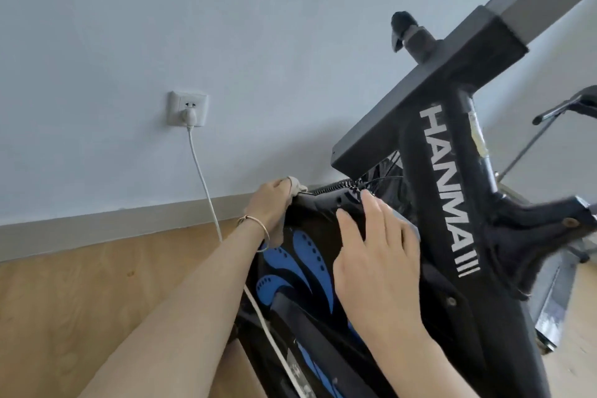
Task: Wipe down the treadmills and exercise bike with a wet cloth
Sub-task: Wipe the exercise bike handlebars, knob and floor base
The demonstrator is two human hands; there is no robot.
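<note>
A black exercise bike (445,191) with white "HANMA" lettering fills the right half of the view. Its flywheel cover (303,255) is black with blue swirl patterns. My left hand (269,203) grips a pale cloth (295,186) against the cover's far upper edge; most of the cloth is hidden under the hand. My right hand (374,255) rests flat on the cover's near side, fingers straight and spread, holding nothing.
A white wall socket (188,108) with a plug sits on the pale blue wall, and its white cable (206,191) hangs down past the bike's left side. Wooden floor (97,294) lies to the left. Another machine's metal frame (555,113) stands at far right.
</note>
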